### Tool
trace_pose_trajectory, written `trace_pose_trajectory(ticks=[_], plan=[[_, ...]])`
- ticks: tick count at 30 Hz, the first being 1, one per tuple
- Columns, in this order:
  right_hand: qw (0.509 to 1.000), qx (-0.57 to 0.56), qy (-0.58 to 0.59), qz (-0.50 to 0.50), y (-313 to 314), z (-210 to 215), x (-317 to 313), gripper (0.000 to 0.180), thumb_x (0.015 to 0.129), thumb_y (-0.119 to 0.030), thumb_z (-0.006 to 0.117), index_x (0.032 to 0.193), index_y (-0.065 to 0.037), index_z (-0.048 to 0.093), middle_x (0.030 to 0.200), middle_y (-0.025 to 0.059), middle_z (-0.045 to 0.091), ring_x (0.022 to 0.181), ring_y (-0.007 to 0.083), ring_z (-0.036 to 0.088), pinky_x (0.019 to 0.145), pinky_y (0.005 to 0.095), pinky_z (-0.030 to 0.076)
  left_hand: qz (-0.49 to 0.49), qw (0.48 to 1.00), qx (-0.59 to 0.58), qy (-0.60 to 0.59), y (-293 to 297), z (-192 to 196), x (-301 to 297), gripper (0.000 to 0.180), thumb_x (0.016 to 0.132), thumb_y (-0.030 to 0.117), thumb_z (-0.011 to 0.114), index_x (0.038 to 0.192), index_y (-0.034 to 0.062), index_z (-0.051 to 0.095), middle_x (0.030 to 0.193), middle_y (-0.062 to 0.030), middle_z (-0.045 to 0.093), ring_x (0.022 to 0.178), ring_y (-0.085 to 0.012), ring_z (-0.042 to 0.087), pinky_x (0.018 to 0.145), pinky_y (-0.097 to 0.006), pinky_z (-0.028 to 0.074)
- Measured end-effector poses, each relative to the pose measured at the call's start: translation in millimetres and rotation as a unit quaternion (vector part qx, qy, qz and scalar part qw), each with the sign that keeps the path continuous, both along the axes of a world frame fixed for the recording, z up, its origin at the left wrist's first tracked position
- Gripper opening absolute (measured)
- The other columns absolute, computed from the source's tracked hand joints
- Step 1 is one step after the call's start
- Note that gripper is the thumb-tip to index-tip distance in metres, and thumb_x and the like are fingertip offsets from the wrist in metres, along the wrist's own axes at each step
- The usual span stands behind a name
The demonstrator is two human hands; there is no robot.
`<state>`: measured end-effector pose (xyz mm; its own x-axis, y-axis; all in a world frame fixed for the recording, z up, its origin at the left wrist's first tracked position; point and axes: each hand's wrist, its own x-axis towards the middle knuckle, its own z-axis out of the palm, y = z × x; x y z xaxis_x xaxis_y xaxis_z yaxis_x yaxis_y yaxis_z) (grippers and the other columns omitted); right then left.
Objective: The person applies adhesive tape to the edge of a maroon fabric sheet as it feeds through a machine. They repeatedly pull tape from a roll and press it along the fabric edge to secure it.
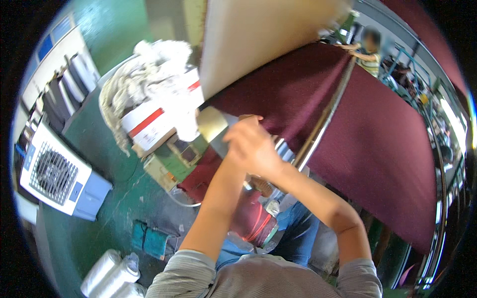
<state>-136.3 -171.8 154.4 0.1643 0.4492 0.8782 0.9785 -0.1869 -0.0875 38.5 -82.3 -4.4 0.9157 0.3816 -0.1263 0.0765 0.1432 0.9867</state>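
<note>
My right hand [259,150] is smeared by motion and crosses over my left hand [237,158], whose fingers are mostly hidden. What either hand holds, if anything, does not show. Both are at the near left edge of a wide maroon cloth [377,134], beside a shiny metal plate [214,125]. The cloth drapes over a long metal bar [325,116] that runs away to the far right. Below my hands, a maroon cloth bundle [251,218] with red cord around it lies by my legs.
On the left, white crumpled cloth [149,69] and a red-striped white box [149,124] sit by a green machine part [186,156]. A white air cooler [54,169] stands farther left; plastic-wrapped rolls [114,273] lie lower left. Another person [368,54] holds the cloth's far end.
</note>
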Motion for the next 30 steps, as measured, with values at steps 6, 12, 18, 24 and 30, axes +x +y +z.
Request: trace_pose_trajectory(ticks=[6, 12, 18, 24, 30], plan=[[0.903, -0.195, -0.334, 0.184, 94.3, 34.7, -89.8, 0.021, 0.075, -0.024, 0.053, 0.079, -0.006, 0.064, 0.086, 0.0056, 0.056, 0.092, 0.0212, 0.053, 0.077, 0.035, 0.042, 0.059, 0.996, -0.061, 0.019, -32.8, 25.7, -7.5, 0.021, 0.076, 0.004, 0.05, 0.077, 0.0065, 0.071, 0.074, -0.0083, 0.064, 0.064, -0.0179, 0.056, 0.049, -0.031, 0.046], [0.82, -0.404, -0.398, 0.082, 132.4, 15.2, -74.5, 0.021, 0.081, -0.028, 0.053, 0.089, -0.019, 0.071, 0.099, 0.0005, 0.062, 0.104, 0.0232, 0.05, 0.09, 0.0424, 0.038, -0.216, 0.957, -0.194, 0.01, -38.6, 36.6, -22.4, 0.026, 0.086, 0.013, 0.053, 0.112, 0.0085, 0.058, 0.092, -0.0034, 0.062, 0.075, -0.0159, 0.056, 0.066, -0.03, 0.048], [0.793, -0.387, -0.469, 0.052, 140.4, 28.0, -74.1, 0.022, 0.082, -0.028, 0.052, 0.09, -0.018, 0.07, 0.102, 0.0007, 0.062, 0.105, 0.0207, 0.05, 0.092, 0.044, 0.037, -0.125, 0.968, -0.202, -0.084, -33.0, 37.2, -15.5, 0.018, 0.089, 0.016, 0.056, 0.104, 0.0065, 0.059, 0.107, -0.0088, 0.063, 0.094, -0.0186, 0.056, 0.086, -0.042, 0.041], [0.797, -0.379, -0.466, 0.054, 145.8, 19.5, -72.9, 0.025, 0.083, -0.03, 0.051, 0.093, -0.015, 0.069, 0.109, 0.0026, 0.059, 0.108, 0.0224, 0.048, 0.097, 0.0467, 0.032, 0.045, 0.972, -0.226, -0.053, -15.2, 46.4, -29.4, 0.016, 0.089, 0.013, 0.054, 0.1, 0.0024, 0.059, 0.1, -0.0082, 0.065, 0.079, -0.018, 0.057, 0.069, -0.035, 0.047], [0.798, -0.383, -0.462, 0.064, 138.0, 29.1, -71.2, 0.027, 0.085, -0.03, 0.048, 0.091, -0.013, 0.068, 0.107, 0.0077, 0.056, 0.109, 0.0273, 0.045, 0.102, 0.0519, 0.026, 0.129, 0.968, -0.212, 0.037, -15.0, 51.8, -24.9, 0.017, 0.089, 0.012, 0.049, 0.098, 0.0003, 0.059, 0.093, -0.0067, 0.067, 0.055, -0.0135, 0.052, 0.048, -0.022, 0.043]])
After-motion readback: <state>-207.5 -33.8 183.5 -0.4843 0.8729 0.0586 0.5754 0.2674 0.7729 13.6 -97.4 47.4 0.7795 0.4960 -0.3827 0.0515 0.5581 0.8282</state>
